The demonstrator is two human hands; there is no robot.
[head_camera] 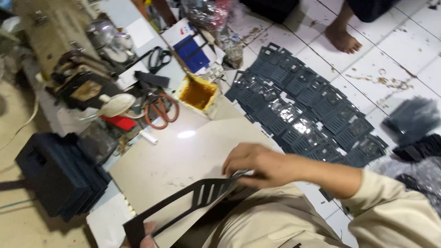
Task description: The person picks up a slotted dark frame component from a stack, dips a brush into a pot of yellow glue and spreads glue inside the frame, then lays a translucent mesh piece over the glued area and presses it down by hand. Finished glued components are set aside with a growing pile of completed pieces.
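One slotted cutout [202, 195], two hands [257, 164]

The scene is seen from a single camera worn on the head, tilted down and rolled, so that the floor tiles [404, 41] run diagonally across the frame. The view is held close: the right hand [259, 164] and its sleeve fill the lower middle, and the left hand [147, 232] is cut by the bottom edge. The pale board [183, 156] lies straight ahead, just below the lens. Farther off, the upper edge takes in another person's bare foot [342, 39]. No second view is given.
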